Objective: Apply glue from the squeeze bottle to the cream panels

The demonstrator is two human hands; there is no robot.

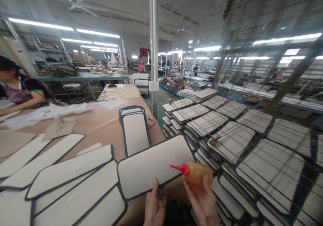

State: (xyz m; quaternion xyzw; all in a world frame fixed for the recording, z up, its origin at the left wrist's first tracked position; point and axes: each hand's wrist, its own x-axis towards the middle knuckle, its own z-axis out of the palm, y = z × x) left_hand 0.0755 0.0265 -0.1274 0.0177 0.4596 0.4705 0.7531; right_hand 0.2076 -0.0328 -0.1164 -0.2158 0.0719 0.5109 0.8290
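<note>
My left hand (154, 202) grips the near edge of a cream panel with a dark border (153, 165), thumb on top and fingers underneath. The panel is tilted slightly and partly covers a small stack of similar narrow panels (136, 130). In my right hand (200, 197) is a squeeze bottle (199, 173) of amber liquid with a red nozzle. It lies on its side, and the nozzle points left over the panel's right part. Whether the tip touches the panel I cannot tell.
Several dark-edged panels (75, 172) overlap across the brown table (106, 118) at left. To the right, a wire rack (227, 131) carries many more panels. A metal post (154, 51) rises beyond the table's edge. A co-worker (25, 88) sits at far left.
</note>
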